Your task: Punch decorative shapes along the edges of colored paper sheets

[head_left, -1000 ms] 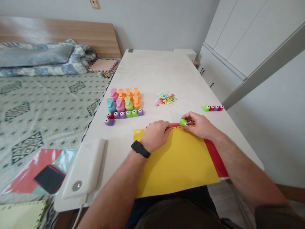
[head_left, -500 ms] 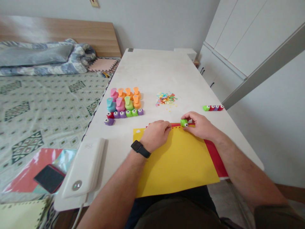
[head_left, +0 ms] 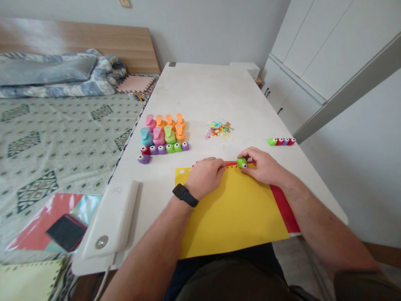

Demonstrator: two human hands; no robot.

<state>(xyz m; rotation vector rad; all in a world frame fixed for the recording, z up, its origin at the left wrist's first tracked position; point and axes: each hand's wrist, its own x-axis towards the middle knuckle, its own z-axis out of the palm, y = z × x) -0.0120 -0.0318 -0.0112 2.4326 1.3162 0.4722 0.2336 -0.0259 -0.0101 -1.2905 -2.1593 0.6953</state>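
A yellow sheet of paper point(head_left: 234, 213) lies over red paper point(head_left: 285, 209) at the table's near edge, with a row of small punched holes along its far edge. My left hand point(head_left: 207, 175), a black watch on its wrist, is closed on the yellow sheet's far edge, fingertips pinched there. Between the thumb and fingers of my right hand point(head_left: 261, 165) is a small green craft punch point(head_left: 242, 163), held at that same edge, right of the holes. Beyond the sheet sits a pile of colourful paper cut-outs point(head_left: 219, 129).
Several larger craft punches point(head_left: 158, 136) stand in rows at left, with small punches point(head_left: 161, 149) before them. Another short row of small punches point(head_left: 282, 141) is at right. A white laminator-like device point(head_left: 109, 217) with a cable lies at the table's left edge. A phone point(head_left: 66, 232) rests beyond it.
Both hands stay in nearly the same place on the yellow sheet. The green punch has tilted slightly in my right hand; the whole view has shifted a little.
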